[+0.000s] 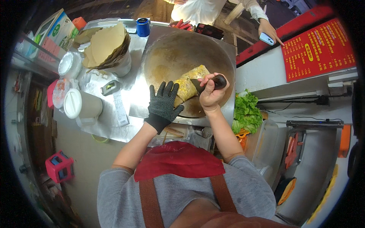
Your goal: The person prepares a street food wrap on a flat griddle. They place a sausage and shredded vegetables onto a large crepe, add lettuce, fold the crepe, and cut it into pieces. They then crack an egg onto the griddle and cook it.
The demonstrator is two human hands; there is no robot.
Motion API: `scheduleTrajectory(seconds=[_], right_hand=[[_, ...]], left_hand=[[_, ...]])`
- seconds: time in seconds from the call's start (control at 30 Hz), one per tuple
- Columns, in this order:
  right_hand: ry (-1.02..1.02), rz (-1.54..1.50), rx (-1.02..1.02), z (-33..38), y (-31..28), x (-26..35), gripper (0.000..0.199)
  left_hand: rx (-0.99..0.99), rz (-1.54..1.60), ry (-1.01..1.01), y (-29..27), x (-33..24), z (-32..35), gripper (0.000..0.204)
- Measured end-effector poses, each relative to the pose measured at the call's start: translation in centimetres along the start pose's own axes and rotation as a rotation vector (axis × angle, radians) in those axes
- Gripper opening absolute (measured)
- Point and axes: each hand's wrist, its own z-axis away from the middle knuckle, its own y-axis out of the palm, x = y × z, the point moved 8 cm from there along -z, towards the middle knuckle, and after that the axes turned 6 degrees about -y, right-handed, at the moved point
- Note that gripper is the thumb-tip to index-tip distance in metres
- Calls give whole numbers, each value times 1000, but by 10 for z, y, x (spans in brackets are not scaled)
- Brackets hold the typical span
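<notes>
A folded yellow egg pancake lies slantwise on a round griddle. My left hand, in a black dotted glove, rests with its fingers spread against the pancake's near left end. In my bare right hand is the thick dark handle of a scraper. Its dark blade stands against the middle of the pancake, where the pancake shows a split or crease. How deep the blade goes is hidden.
On the steel counter at left are brown paper bags, a lidded white container, a tape dispenser and a receipt. Lettuce sits right of the griddle. Across the counter a person's hand holds a phone by a red sign.
</notes>
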Motion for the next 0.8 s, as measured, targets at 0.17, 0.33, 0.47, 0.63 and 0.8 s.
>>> scheduleTrajectory(seconds=[0.17,0.33,0.47,0.63,0.8], right_hand=[[51,97,59,17,7,-17,28],[64,50,50,20,3,-21,29],[54,2,-49,0,-6,5,34],[121,55,67,27,-3,-26,30],[82,38,56,26,-11,-14,29]], left_hand=[[9,-4,-13,4,1,0,69],[32,-14,-40,3,0,3,72],[-29,40,-51,-16,1,11,78],[-96,44,-68,-49,4,26,80],[-57,47,-142,-67,18,48,79]])
